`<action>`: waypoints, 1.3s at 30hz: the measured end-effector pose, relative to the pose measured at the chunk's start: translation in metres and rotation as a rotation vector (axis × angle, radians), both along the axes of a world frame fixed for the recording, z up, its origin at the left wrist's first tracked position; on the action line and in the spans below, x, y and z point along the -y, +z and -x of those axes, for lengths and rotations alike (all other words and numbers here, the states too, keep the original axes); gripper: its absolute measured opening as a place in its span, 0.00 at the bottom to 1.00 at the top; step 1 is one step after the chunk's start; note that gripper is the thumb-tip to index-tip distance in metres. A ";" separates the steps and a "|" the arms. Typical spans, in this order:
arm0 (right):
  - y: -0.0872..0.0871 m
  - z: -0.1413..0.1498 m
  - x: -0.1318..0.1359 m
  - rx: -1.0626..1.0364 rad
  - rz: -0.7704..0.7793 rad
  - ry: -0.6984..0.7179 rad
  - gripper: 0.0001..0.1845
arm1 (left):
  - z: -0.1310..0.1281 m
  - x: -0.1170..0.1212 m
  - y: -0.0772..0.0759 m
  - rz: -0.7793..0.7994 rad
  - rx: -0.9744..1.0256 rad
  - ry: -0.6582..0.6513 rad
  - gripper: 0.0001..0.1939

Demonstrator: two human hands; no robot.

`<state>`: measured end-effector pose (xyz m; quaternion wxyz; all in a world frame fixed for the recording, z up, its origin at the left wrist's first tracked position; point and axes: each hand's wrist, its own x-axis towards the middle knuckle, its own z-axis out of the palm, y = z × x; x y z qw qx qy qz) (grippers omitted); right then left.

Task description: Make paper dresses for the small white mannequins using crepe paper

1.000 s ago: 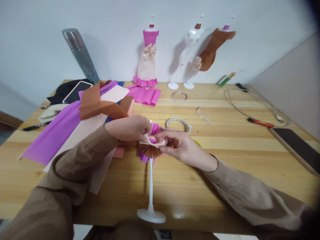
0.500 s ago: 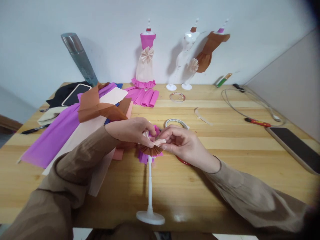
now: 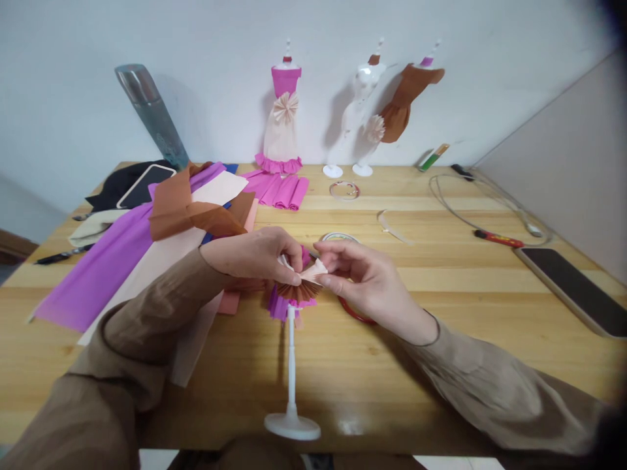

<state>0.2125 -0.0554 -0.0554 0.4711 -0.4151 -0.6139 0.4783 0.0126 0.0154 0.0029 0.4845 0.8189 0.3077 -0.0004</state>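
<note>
My left hand (image 3: pixel 259 254) pinches a cream pleated paper piece (image 3: pixel 313 271) between thumb and index finger. Below it spreads a brown pleated paper fan (image 3: pixel 298 290). My right hand (image 3: pixel 365 281) is at the right end of the cream pleats, thumb against them and index finger lifted apart; its other fingers curl behind. Both pleated pieces sit at the top of a white doll stand (image 3: pixel 292 365) with a round base. Pink and purple crepe paper (image 3: pixel 278 303) shows behind the fan. My hands hide most of what is on the stand.
Crepe paper sheets (image 3: pixel 98 281) pile at left, near a phone (image 3: pixel 147 186) and bottle (image 3: pixel 151 114). Dressed mannequins (image 3: pixel 285 81) stand by the wall. A tape roll (image 3: pixel 340 236) lies behind my right hand; a cable (image 3: pixel 435 196), red pen (image 3: pixel 499 238) and another phone (image 3: pixel 571 287) lie right.
My right index finger has lifted away from its thumb, showing more of the cream pleats. My left hand keeps its pinch. The whole view has shifted slightly.
</note>
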 end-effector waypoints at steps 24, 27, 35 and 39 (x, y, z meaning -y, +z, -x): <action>-0.004 0.002 -0.002 -0.122 0.075 0.031 0.16 | -0.003 0.003 -0.001 0.029 -0.021 0.024 0.04; -0.004 0.003 -0.003 -0.143 0.100 0.041 0.16 | -0.003 0.004 -0.003 0.024 -0.017 0.017 0.05; -0.014 -0.001 -0.004 -0.260 0.083 0.030 0.12 | -0.003 0.000 -0.004 -0.005 -0.010 0.001 0.05; -0.011 -0.003 -0.004 -0.189 0.053 -0.027 0.08 | -0.003 -0.001 -0.003 -0.030 -0.023 -0.026 0.06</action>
